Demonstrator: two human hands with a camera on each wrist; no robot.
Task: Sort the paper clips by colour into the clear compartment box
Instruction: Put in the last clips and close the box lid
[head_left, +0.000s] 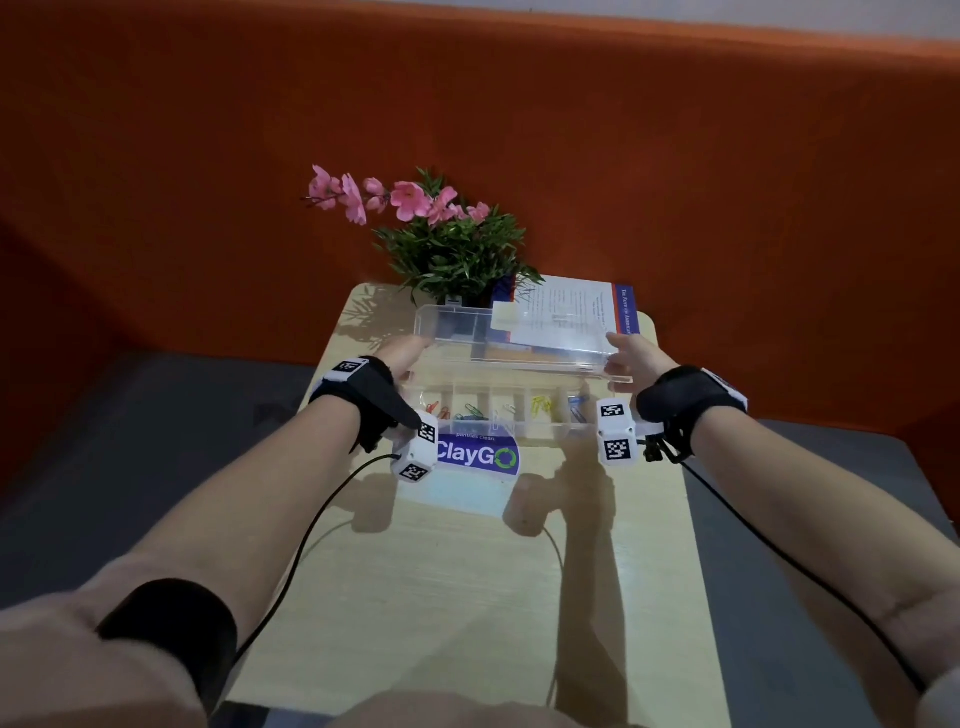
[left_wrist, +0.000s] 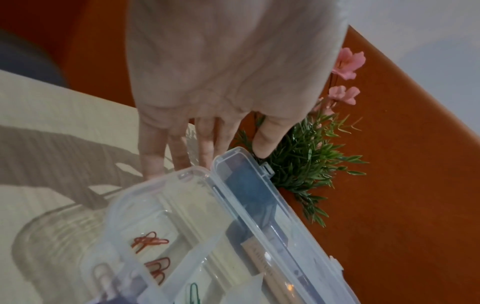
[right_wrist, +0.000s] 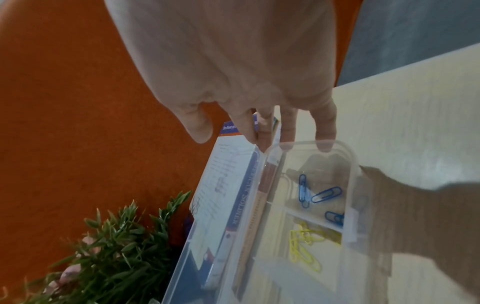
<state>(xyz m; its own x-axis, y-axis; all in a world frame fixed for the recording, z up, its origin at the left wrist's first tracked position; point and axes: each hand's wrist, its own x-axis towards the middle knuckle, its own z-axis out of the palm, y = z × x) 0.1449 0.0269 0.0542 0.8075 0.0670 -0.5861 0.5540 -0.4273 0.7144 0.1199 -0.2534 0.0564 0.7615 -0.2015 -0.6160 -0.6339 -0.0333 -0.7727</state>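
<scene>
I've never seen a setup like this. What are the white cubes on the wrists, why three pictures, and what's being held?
No machine here, just a person's bare hands. The wide picture comes from a camera on the head; the other two come from cameras on the wrists, apparently the white cubes, looking along the fingers. On the table stands a clear box whose compartments hold paper clips sorted by colour. Its lid is raised, and the left hand and right hand each touch one end of it with straight fingers. Behind it are a flowering plant and a book.

left hand (head_left: 402, 358), right hand (head_left: 631, 353): bare | wrists: black straps (head_left: 363, 395), white marker-tagged cubes (head_left: 415, 452) | black cables (head_left: 311, 525) | left forearm: black band (head_left: 171, 629)
</scene>
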